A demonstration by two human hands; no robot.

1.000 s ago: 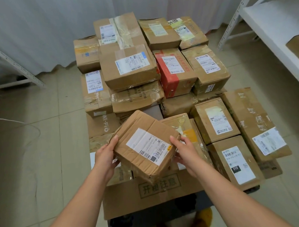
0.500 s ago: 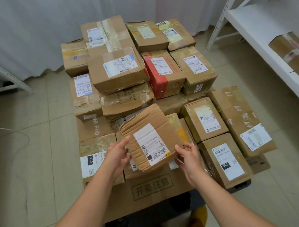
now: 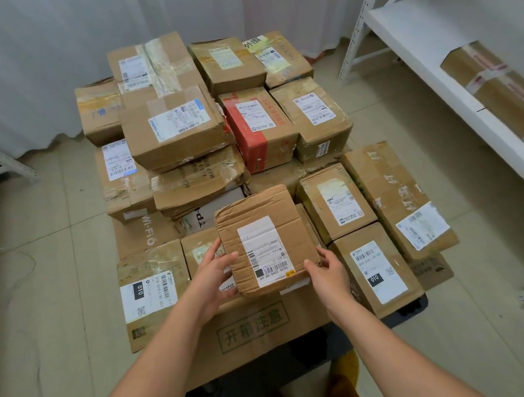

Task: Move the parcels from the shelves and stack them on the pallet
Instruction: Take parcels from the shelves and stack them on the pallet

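A small creased cardboard parcel [image 3: 265, 237] with a white barcode label lies on the near middle of the stack. My left hand [image 3: 213, 275] holds its left edge, thumb on top. My right hand [image 3: 327, 267] holds its lower right corner. Around it stand several taped brown parcels, among them a red-taped box [image 3: 257, 129] and a large flat box with printed characters [image 3: 254, 327] at the front. The dark pallet [image 3: 409, 309] shows only under the near right corner.
A white shelf [image 3: 428, 50] runs along the right, with one taped parcel [image 3: 496, 83] lying on it. A second white rack leg [image 3: 4, 164] stands at the left. White curtain behind the stack. Tiled floor lies open on both sides. A thin cable [image 3: 14, 254] crosses the left floor.
Both hands have turned the small parcel square and lowered it onto the near middle of the stack. The view has shifted slightly right, showing more of the shelf.
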